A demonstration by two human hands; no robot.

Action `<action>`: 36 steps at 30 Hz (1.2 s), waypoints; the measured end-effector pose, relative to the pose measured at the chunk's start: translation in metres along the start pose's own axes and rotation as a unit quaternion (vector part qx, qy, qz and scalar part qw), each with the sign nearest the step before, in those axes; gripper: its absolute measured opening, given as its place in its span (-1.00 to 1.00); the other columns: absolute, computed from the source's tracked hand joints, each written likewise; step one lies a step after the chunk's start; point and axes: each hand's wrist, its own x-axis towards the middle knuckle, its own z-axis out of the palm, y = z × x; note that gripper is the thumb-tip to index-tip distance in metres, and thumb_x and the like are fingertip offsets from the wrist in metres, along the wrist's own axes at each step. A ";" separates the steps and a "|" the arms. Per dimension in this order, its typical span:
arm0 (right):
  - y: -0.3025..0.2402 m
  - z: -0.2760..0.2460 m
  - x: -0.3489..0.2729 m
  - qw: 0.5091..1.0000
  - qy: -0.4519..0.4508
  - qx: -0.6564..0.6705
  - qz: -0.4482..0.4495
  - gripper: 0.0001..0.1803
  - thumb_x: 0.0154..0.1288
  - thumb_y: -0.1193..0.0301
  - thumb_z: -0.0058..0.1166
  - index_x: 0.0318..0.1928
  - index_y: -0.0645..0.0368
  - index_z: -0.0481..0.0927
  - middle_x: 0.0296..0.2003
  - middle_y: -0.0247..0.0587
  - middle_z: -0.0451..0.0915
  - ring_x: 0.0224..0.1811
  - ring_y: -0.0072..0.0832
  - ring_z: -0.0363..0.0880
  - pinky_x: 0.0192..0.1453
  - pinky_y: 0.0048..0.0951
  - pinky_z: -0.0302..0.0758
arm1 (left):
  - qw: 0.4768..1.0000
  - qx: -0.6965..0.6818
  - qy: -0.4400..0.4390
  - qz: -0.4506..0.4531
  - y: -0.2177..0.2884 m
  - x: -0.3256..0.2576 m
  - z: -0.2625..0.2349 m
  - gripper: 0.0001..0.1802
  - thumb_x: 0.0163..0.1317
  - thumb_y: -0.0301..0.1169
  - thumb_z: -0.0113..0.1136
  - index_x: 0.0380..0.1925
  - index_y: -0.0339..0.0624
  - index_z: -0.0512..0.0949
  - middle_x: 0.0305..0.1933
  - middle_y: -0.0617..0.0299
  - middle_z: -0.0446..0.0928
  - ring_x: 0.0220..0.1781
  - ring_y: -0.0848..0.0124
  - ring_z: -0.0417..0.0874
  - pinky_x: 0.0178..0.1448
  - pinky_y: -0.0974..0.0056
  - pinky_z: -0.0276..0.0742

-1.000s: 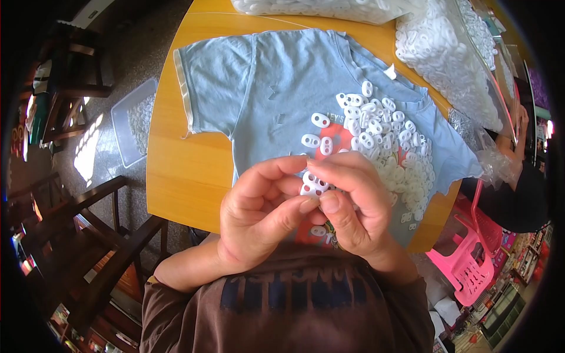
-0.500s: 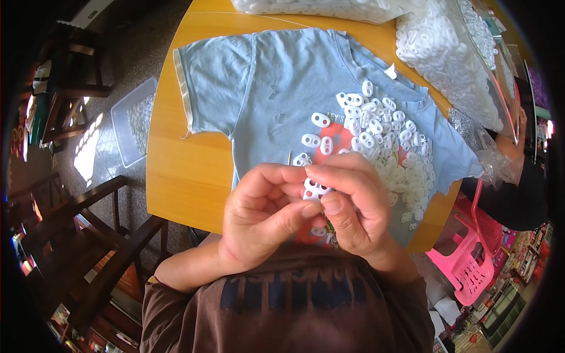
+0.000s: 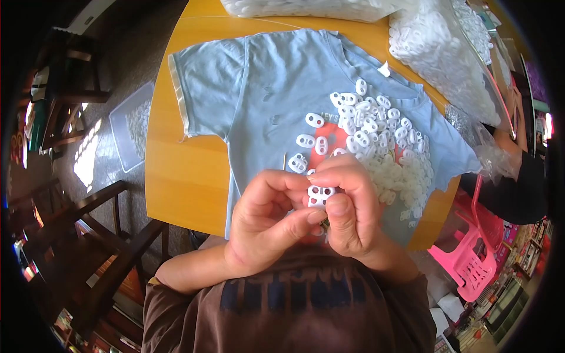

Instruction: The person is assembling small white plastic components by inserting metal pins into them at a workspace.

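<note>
Both of my hands meet close to my chest over the near edge of a light blue T-shirt (image 3: 276, 100) spread on a wooden table (image 3: 176, 176). My left hand (image 3: 265, 226) and my right hand (image 3: 350, 215) pinch the same small white plastic two-hole piece (image 3: 319, 196) between thumbs and fingertips. A heap of the same white pieces (image 3: 382, 141) lies on the shirt just beyond my right hand, with a few loose ones (image 3: 306, 141) to its left around a red print.
Clear bags full of white pieces (image 3: 441, 59) lie at the table's far right, another bag (image 3: 306, 7) along the far edge. A clear bin (image 3: 132, 132) sits on the floor at left near dark wooden chairs (image 3: 88, 247). A pink stool (image 3: 468, 259) stands at right.
My hands have stayed together in the same place; the fingers shifted slightly on the white piece, turning it so its two holes face up.
</note>
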 end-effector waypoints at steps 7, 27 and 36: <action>0.000 0.000 0.000 0.999 0.018 -0.025 -0.024 -0.81 0.33 0.44 -0.08 -0.13 0.31 0.43 -0.35 -0.06 0.49 -0.41 -0.32 0.45 -0.32 -0.37 0.42 | 1.000 -0.013 -0.008 -0.006 0.002 0.000 0.003 -0.65 0.18 -0.68 0.12 -0.04 -0.32 0.32 -0.18 0.15 0.50 -0.15 0.49 0.53 -0.10 0.42 0.50; 0.009 0.010 -0.013 0.994 0.055 0.080 -0.055 -0.74 0.35 0.40 -0.06 -0.08 0.34 0.33 -0.41 -0.11 0.45 -0.49 -0.44 0.41 -0.45 -0.45 0.38 | 0.998 0.040 -0.037 0.008 0.002 -0.001 0.003 -0.65 0.14 -0.66 0.19 -0.07 -0.30 0.36 -0.17 0.21 0.49 -0.19 0.54 0.49 -0.08 0.42 0.43; 0.008 0.011 -0.013 0.995 0.070 0.060 -0.048 -0.83 0.34 0.45 -0.09 -0.16 0.32 0.39 -0.49 -0.18 0.44 -0.55 -0.44 0.40 -0.48 -0.43 0.36 | 0.998 0.039 -0.040 0.026 -0.003 -0.003 0.005 -0.67 0.17 -0.67 0.15 -0.08 -0.30 0.33 -0.21 0.20 0.48 -0.23 0.54 0.53 -0.14 0.44 0.47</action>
